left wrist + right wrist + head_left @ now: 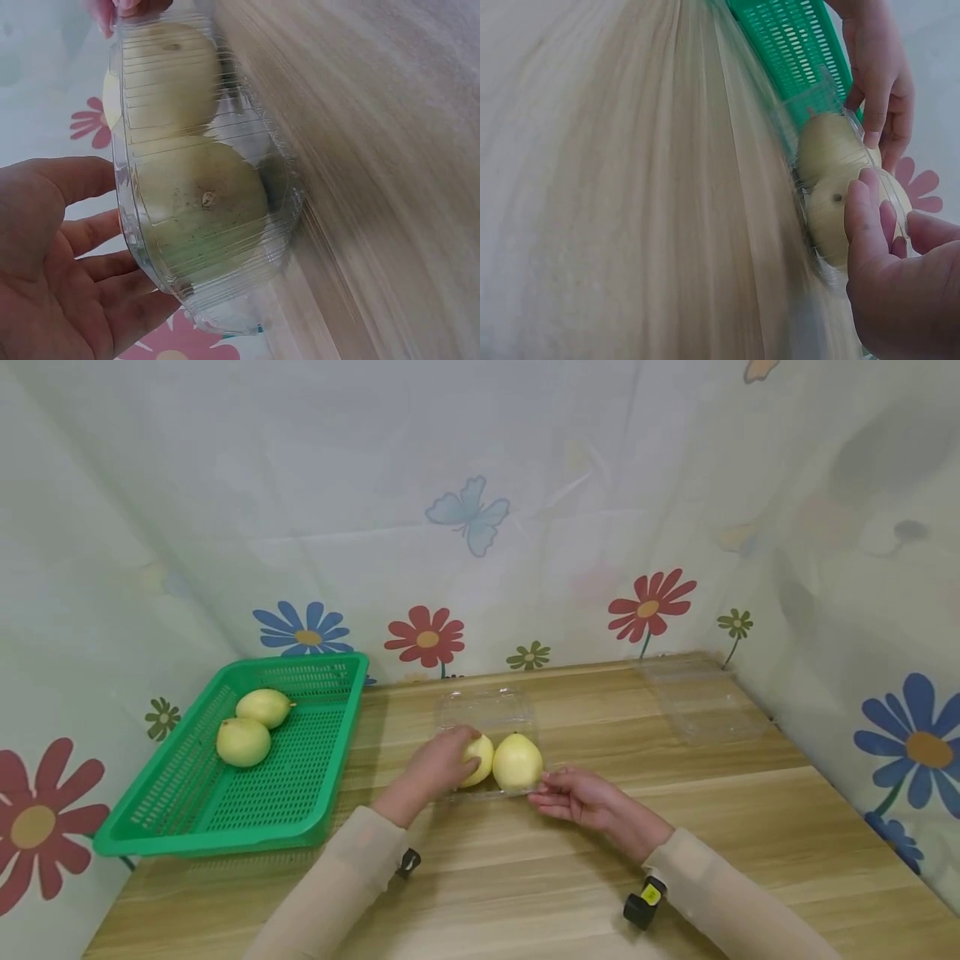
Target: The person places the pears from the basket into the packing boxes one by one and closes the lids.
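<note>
Two pale yellow pears sit side by side in a clear plastic clamshell box, its lid raised at the back. My left hand comes over the left pear, fingers and thumb spread around its upper part. In the left wrist view that pear shows through the ribbed box wall, the fingertips partly hidden behind the rim. By the right pear, my right hand pinches the box's front right edge between thumb and fingers. The right wrist view shows both hands at the rim.
A green perforated basket stands at the left with two more pears in it. Another clear plastic box lies at the back right of the wooden table. A flower-printed curtain hangs behind the table.
</note>
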### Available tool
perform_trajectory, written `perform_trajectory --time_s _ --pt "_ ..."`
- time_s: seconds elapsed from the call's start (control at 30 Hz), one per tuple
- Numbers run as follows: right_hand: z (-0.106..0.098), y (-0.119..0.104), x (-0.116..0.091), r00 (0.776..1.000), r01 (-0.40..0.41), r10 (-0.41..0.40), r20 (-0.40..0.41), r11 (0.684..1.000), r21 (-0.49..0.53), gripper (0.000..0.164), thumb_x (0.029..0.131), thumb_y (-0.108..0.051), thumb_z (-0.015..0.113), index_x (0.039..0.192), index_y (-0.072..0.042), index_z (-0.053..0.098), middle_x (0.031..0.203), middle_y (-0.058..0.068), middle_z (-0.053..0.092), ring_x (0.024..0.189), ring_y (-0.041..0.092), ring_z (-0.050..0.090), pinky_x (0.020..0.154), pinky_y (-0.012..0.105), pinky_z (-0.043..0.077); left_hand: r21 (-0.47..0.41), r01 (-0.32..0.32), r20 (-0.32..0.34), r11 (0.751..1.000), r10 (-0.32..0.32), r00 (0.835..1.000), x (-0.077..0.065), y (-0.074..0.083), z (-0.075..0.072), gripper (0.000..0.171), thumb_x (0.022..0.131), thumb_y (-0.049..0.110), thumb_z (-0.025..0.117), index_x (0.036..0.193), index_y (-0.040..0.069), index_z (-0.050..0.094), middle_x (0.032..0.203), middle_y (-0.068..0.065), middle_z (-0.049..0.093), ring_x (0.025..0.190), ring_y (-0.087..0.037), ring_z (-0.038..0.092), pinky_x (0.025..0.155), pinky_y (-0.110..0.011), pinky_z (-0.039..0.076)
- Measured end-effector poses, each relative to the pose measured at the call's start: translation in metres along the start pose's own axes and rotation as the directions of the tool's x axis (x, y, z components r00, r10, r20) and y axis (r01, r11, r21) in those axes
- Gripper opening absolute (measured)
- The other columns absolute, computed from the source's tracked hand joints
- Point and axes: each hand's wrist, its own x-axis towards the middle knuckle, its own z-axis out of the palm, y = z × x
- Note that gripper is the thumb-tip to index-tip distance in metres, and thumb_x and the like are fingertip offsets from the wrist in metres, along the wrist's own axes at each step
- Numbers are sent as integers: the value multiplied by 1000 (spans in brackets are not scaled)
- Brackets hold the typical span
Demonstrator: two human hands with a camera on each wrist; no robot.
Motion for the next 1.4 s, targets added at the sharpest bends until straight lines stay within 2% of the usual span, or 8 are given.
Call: perform_trajectory --time_s 0.17,0.3,0.6,0.73,0.87,0.97,1.17,1.4 --pt "-3 0 0 1000 -1 1 3 998 -59 18 110 -11 43 97 -11 55 86 -2 70 85 10 76 87 27 63 50 -2 2 999 2 1000 -1 -2 -1 51 98 25 67 143 4 57 152 -21 53 141 -39 52 116 -53 45" --pt "-6 0 -2 1000 -6 6 2 995 -103 14 110 -16 44 104 -9 55 90 -2 68 87 10 76 87 27 63 41 -3 -13 999 3 1000 -3 -3 0 55 96 25 69 145 5 55 154 -22 51 142 -39 51 115 -55 46" --pt "-13 -4 -11 999 -32 26 -34 984 -175 20 109 -23 47 110 -5 55 94 0 65 88 11 75 85 27 63 -70 16 -58 997 -20 998 -25 -2 -8 50 97 21 70 143 6 56 154 -19 52 143 -37 51 116 -53 46" --pt "-18 -8 -17 998 -49 38 -58 979 -199 20 110 -22 45 108 -4 53 96 2 63 87 12 75 84 27 63 -159 13 -98 987 -29 995 -38 -5 -13 51 97 18 69 143 5 55 153 -18 52 143 -36 51 117 -53 45" --pt "-24 -14 -23 997 -65 53 -58 973 -221 23 111 -22 39 102 -5 51 93 0 63 86 11 75 82 25 63 -256 3 -123 967 -36 992 -49 -7 -20 55 96 15 69 147 3 51 153 -21 52 143 -40 49 117 -56 43" --pt "-28 -20 -26 997 -65 53 -53 967 -247 24 111 -22 36 104 -4 51 92 -1 63 87 11 75 82 25 63 -323 6 -124 947 -48 991 -56 -8 -24 57 96 13 67 149 2 49 153 -23 50 140 -43 50 114 -59 46" --pt "-34 -34 -32 996 -64 42 -76 943 -325 23 111 -22 37 114 -3 51 95 -2 63 88 9 74 82 26 63 -481 57 -83 875 -111 990 -65 -11 -31 58 99 15 63 152 1 44 157 -25 44 141 -48 48 109 -63 48" --pt "-35 -53 -36 995 -65 29 -98 917 -395 27 111 -24 35 106 -7 56 93 -5 64 87 5 72 82 27 62 -574 110 -68 812 -181 981 -68 -21 -25 56 101 11 60 153 1 41 156 -27 44 142 -48 46 112 -60 47"
